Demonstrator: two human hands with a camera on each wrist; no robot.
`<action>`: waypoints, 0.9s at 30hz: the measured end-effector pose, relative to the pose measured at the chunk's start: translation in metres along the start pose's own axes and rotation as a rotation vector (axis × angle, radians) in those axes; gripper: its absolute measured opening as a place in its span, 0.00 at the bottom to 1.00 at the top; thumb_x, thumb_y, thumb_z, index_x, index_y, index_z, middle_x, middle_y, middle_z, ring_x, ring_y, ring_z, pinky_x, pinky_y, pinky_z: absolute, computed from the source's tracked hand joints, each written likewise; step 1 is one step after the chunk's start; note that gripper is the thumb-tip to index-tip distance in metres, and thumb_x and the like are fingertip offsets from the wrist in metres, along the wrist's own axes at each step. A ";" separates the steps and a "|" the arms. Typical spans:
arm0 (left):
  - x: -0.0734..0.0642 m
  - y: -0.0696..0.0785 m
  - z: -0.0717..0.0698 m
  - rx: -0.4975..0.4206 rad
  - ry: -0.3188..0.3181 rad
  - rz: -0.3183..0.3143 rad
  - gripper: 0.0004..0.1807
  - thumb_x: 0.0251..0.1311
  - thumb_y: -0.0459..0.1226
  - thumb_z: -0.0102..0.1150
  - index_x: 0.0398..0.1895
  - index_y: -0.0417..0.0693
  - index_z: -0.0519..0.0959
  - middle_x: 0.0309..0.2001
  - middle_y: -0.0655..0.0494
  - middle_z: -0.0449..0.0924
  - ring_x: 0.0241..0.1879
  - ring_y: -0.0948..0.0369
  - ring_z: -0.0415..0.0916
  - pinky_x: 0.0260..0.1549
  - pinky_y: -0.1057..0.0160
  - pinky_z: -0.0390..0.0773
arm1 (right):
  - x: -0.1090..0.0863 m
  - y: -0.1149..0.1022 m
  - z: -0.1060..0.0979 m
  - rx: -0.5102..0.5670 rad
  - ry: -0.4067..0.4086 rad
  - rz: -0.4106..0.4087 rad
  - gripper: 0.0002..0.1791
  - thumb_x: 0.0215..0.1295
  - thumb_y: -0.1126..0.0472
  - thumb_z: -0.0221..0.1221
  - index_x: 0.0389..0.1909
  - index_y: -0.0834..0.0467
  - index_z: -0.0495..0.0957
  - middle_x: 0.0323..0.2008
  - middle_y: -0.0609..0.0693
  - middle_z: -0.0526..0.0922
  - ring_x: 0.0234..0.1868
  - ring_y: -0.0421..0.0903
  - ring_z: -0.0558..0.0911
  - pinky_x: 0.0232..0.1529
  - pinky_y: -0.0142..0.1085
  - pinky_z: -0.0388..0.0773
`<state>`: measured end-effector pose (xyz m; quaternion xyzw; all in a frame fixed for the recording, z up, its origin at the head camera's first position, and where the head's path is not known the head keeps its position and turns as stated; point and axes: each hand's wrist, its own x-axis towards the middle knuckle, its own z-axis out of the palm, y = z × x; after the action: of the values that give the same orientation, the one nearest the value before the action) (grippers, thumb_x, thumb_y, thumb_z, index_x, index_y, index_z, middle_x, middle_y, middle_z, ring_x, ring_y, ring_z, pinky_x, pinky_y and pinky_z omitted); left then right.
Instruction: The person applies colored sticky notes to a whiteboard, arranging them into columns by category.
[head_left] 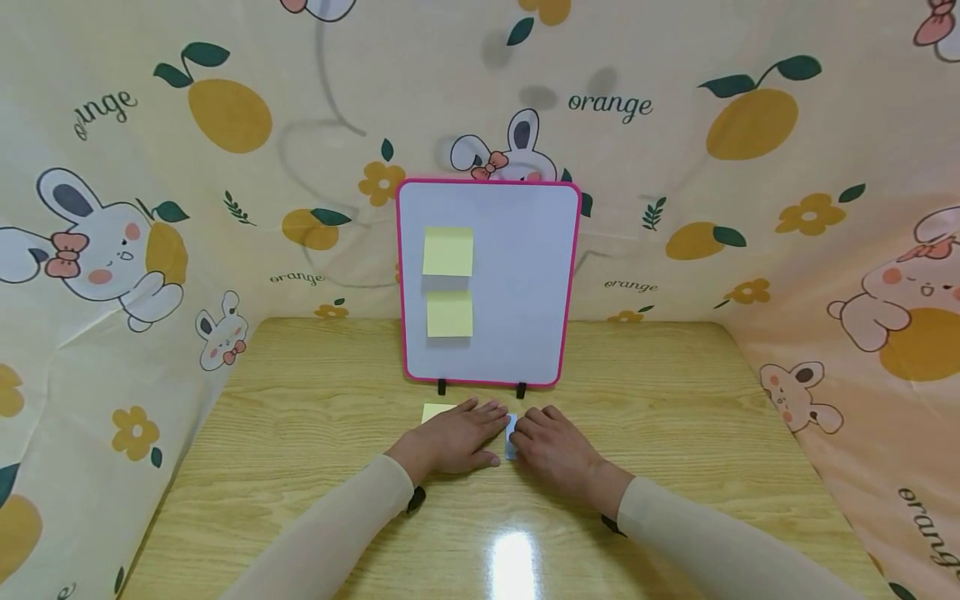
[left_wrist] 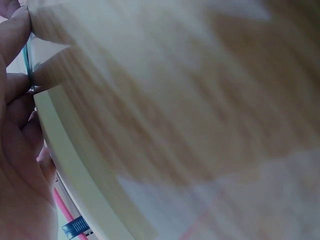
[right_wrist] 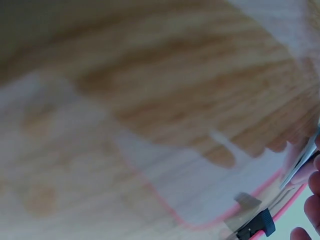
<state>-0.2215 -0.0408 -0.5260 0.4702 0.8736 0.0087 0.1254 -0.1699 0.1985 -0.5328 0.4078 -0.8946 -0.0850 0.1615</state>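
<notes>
Near the front of the whiteboard, both hands meet over a blue sticky note (head_left: pixel 511 437) on the table. My left hand (head_left: pixel 459 437) lies palm down, fingers extended, with its fingertips at the note's left side. From the right, my right hand (head_left: pixel 558 452) has curled fingers at the note's edge and appears to pinch it; the fingertips are partly hidden. The light blue note (right_wrist: pixel 301 161) shows edge-on in the right wrist view. A yellow sticky note pad (head_left: pixel 437 412) sits partly under the left hand; its thick side (left_wrist: pixel 75 160) shows in the left wrist view.
A pink-framed whiteboard (head_left: pixel 517 283) stands upright on black feet (head_left: pixel 521 390) just behind the hands. It bears an upper yellow note (head_left: pixel 448 252) and a lower yellow note (head_left: pixel 450 314). Patterned cloth (head_left: pixel 645 183) hangs around the wooden table (head_left: pixel 315 433).
</notes>
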 end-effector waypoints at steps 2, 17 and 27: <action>0.000 0.000 0.001 0.006 0.001 -0.001 0.41 0.80 0.60 0.43 0.86 0.51 0.53 0.86 0.56 0.50 0.85 0.60 0.45 0.85 0.54 0.48 | 0.000 0.000 -0.001 0.001 -0.007 -0.003 0.09 0.70 0.52 0.69 0.42 0.52 0.83 0.45 0.45 0.85 0.47 0.46 0.78 0.49 0.41 0.78; 0.001 0.000 0.002 -0.004 0.013 -0.006 0.40 0.80 0.59 0.45 0.86 0.51 0.54 0.85 0.56 0.52 0.85 0.60 0.47 0.85 0.55 0.49 | 0.003 0.005 0.004 0.087 0.149 0.029 0.11 0.63 0.59 0.71 0.30 0.52 0.76 0.33 0.46 0.79 0.38 0.46 0.75 0.41 0.39 0.74; -0.002 0.002 -0.001 0.007 0.037 0.006 0.40 0.80 0.59 0.46 0.85 0.49 0.56 0.85 0.53 0.54 0.84 0.59 0.50 0.84 0.54 0.50 | 0.005 0.007 0.006 0.106 0.157 0.072 0.10 0.64 0.58 0.67 0.30 0.53 0.75 0.32 0.46 0.78 0.38 0.47 0.74 0.39 0.39 0.72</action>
<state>-0.2194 -0.0412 -0.5240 0.4732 0.8742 0.0148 0.1078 -0.1800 0.1990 -0.5349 0.3889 -0.8965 0.0007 0.2123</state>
